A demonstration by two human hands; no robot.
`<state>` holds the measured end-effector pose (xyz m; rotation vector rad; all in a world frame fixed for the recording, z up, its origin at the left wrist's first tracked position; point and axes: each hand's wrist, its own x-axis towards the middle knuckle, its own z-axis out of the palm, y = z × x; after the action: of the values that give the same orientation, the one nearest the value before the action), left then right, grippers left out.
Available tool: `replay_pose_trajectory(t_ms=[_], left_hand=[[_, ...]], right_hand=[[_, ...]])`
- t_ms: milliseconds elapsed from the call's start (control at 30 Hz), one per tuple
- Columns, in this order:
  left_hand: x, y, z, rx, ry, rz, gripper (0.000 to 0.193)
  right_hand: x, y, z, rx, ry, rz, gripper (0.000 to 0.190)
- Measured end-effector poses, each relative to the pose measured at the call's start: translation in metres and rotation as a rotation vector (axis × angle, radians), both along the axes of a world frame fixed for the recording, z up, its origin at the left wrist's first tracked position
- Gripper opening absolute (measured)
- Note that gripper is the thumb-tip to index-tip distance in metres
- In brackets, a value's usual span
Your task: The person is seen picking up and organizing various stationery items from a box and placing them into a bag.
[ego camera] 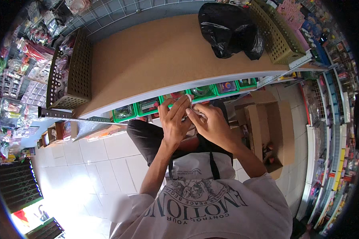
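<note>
My left hand (176, 121) and my right hand (213, 125) meet above my lap, just in front of the shelf's edge. Between their fingers is a small whitish thing (201, 114), perhaps cloth or thin plastic; the fingers cover most of it, so its kind is unclear. My right thumb and forefinger pinch it. The left fingers curl around its other end. Just beyond the hands, a row of green plastic baskets (149, 106) with small packaged goods sits below the shelf board (149, 50).
A black plastic bag (232, 30) lies on the shelf board's right, beside a perforated olive basket (279, 35). Another perforated basket (77, 71) stands at the left end. An open cardboard box (284, 131) rests on the tiled floor (107, 167) at my right. Packed racks (332, 134) line the right side.
</note>
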<state>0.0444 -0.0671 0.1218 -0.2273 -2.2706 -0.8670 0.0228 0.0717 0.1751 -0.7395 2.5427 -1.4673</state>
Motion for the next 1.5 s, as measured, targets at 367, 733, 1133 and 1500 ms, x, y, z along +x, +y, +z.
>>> replay_pose_trajectory(t_ms=[367,733,1133,1500], left_hand=[[0.0,0.001,-0.01,-0.006,-0.011,0.024,0.046],[0.005,0.008,-0.002,-0.012,-0.022,-0.041,0.043],[0.006,0.003,-0.003,0.029,-0.075,-0.143,0.048],[0.018,0.001,0.004,0.206,-0.134,-0.284,0.048]], right_hand=[[0.006,0.003,-0.002,0.203,0.229,-0.03,0.014],[0.0,0.004,-0.014,0.21,0.275,-0.084,0.013],[-0.009,0.009,-0.016,0.25,0.381,-0.082,0.017],[-0.015,0.017,-0.037,0.079,0.376,0.063,0.024]])
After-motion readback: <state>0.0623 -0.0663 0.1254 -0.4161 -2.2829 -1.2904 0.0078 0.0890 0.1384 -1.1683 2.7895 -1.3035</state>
